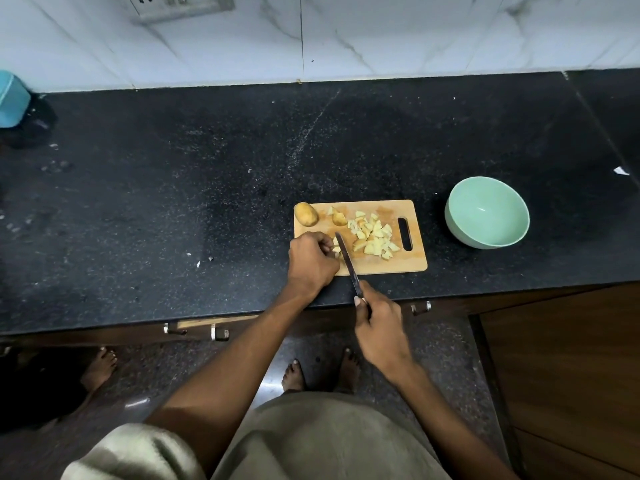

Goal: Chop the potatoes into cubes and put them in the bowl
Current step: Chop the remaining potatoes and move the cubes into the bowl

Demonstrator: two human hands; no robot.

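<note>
1. Head view: a rectangular light wooden cutting board with a slot handle at its right end lies on a black speckled stone countertop, close to the front edge.
2. Left hand, fingers curled, holds down a pale, partly cut potato piece at the board's near-left corner.
3. Right hand grips the handle of a dark-bladed kitchen knife; the index finger lies along the top. The blade runs diagonally across the board, tip beside the held piece.
4. Pile of pale yellow potato cubes sits on the board's right half, just left of the slot.
5. One whole brown-skinned potato rests at the board's far-left corner; a cut half potato lies just right of it.
6. Mint-green round bowl stands on the counter right of the board, apart from it; no cubes visible inside.
7. White marble-pattern wall tiles back the counter. A teal container is at the far left edge.
</note>
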